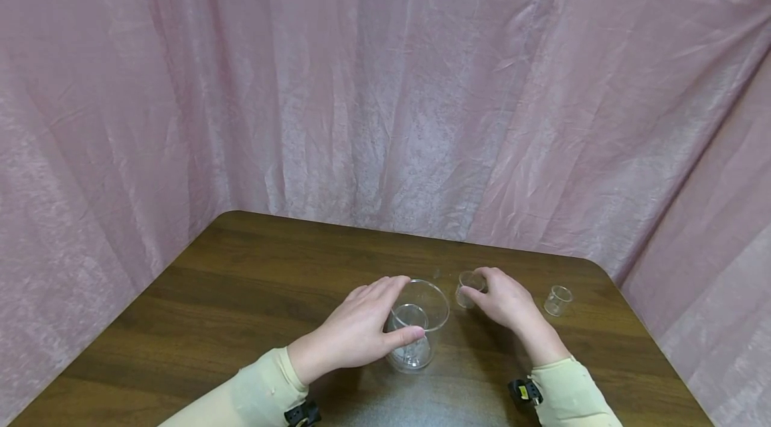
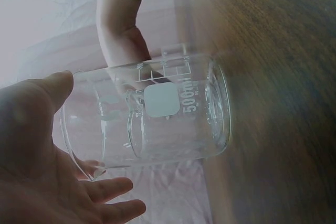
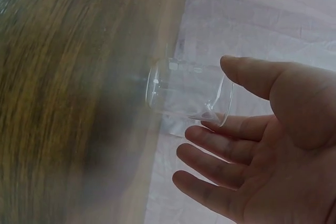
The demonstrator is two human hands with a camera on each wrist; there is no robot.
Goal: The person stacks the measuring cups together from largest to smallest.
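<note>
A large clear glass beaker (image 1: 415,361) marked 500 ml (image 2: 163,129) stands upright on the table with a smaller glass vessel (image 1: 411,313) inside it. My left hand (image 1: 364,326) holds the large beaker near its rim, thumb on the near side and fingers round the far left. To its right stands a smaller glass beaker (image 1: 464,298), whose rim my right hand (image 1: 507,298) pinches between thumb and index finger. In the right wrist view the other fingers (image 3: 210,163) of that hand stay extended below the small beaker (image 3: 181,93).
Another small, clear glass beaker (image 1: 557,301) stands to the right of my right hand. The brown wooden table (image 1: 265,273) has rounded far corners. Pink curtains (image 1: 385,79) hang behind it and at both sides.
</note>
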